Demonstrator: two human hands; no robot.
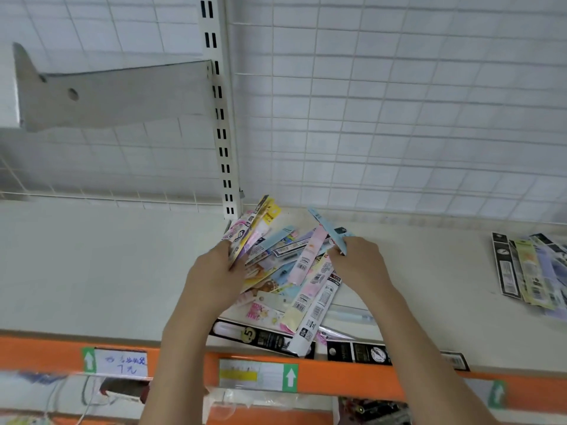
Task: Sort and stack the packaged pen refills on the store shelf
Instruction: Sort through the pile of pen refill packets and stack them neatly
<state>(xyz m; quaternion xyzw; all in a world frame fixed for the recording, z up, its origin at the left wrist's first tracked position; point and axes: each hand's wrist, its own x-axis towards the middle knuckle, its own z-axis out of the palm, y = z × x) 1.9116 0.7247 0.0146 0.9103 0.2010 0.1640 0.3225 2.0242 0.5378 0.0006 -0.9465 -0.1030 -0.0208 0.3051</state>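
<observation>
Refill packets (285,271), long narrow pastel and black sleeves with barcodes, lie heaped while the left hand (211,271) grips several fanned and the right hand (359,262) pinches a blue one (329,227).

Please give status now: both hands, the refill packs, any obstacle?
Left hand grips a fan of packs. Right hand pinches a blue pack. Mixed pile unsorted on shelf. No obstacle seen.

Refill pile (285,271) mid-shelf (92,271); second stack (530,271) far right, perhaps sorted.
</observation>
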